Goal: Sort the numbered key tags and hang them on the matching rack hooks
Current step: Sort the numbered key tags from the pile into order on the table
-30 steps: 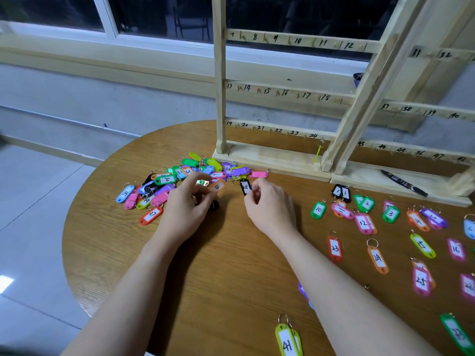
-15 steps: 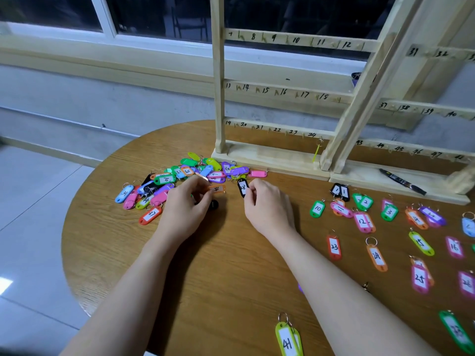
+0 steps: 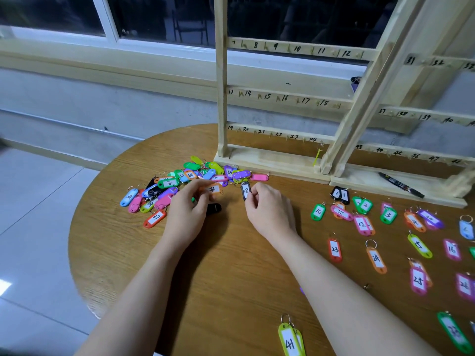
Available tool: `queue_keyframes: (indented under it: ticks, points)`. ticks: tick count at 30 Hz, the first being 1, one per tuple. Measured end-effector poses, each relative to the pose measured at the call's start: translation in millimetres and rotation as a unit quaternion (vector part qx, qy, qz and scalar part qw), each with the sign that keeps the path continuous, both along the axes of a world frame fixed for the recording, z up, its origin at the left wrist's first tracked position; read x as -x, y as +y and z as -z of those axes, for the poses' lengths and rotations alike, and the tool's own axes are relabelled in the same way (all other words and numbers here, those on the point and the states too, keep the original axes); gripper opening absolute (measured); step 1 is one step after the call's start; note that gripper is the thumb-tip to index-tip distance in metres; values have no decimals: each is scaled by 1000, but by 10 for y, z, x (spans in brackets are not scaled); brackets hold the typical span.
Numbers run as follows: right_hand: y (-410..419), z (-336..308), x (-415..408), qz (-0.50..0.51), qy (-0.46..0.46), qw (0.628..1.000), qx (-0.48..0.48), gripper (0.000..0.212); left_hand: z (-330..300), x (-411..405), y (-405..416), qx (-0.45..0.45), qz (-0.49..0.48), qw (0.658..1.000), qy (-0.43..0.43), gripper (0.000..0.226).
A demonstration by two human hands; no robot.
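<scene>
A heap of coloured numbered key tags (image 3: 180, 181) lies on the round wooden table (image 3: 231, 278), just left of the wooden rack (image 3: 272, 101) with numbered hooks. My left hand (image 3: 187, 214) pinches an orange tag (image 3: 214, 189) at the heap's near edge. My right hand (image 3: 267, 209) pinches a black tag (image 3: 246, 190) marked 28. A second black tag (image 3: 213, 208) lies face down beside my left hand. Sorted tags (image 3: 365, 222) lie spread in rows to the right.
A yellow-green tag marked 41 (image 3: 290, 340) lies near the table's front edge. A black marker pen (image 3: 401, 185) rests on the rack's base. A thin yellow piece (image 3: 317, 156) hangs under the 24 hook. The table edge curves at the left, with tiled floor (image 3: 38, 227) beyond.
My left hand has drawn the orange tag out of the heap between its fingertips. My right hand keeps its hold on the black tag; both hands have barely shifted.
</scene>
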State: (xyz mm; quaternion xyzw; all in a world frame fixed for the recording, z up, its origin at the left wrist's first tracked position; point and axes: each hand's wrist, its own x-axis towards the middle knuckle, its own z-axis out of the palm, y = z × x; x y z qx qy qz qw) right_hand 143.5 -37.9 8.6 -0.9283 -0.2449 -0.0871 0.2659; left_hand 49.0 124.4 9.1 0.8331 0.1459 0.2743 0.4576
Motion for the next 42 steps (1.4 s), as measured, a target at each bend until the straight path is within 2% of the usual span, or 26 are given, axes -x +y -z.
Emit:
queue_keyframes:
  ticks: [4,9,14,18,24,29,35,42]
  points:
    - [6,-52,-6,22,42,999,-3,16,5,-4,-1,6,-19,1000,6,18]
    - [-52,-214,-31,37,192,972,-129,16,-82,40,-94,24,-15,999,15,10]
    - [-304,-377,27,-10,252,943,-217,13,-137,82,-293,45,4,999,22,5]
    - [-705,-537,72,-17,265,932,-248,15,-217,74,-597,81,21,996,6,4]
    - [-1582,-799,94,40,233,924,-300,18,-423,-15,-1187,72,95,993,16,6]
    - [-2416,-839,212,102,201,935,-273,20,-488,-109,-1671,27,155,986,54,7]
    - [-3202,-782,502,168,185,925,-285,18,-535,-122,-2189,39,214,970,108,7]
    - [-3710,-718,990,182,194,917,-299,20,-575,-85,-2681,34,288,950,113,14]
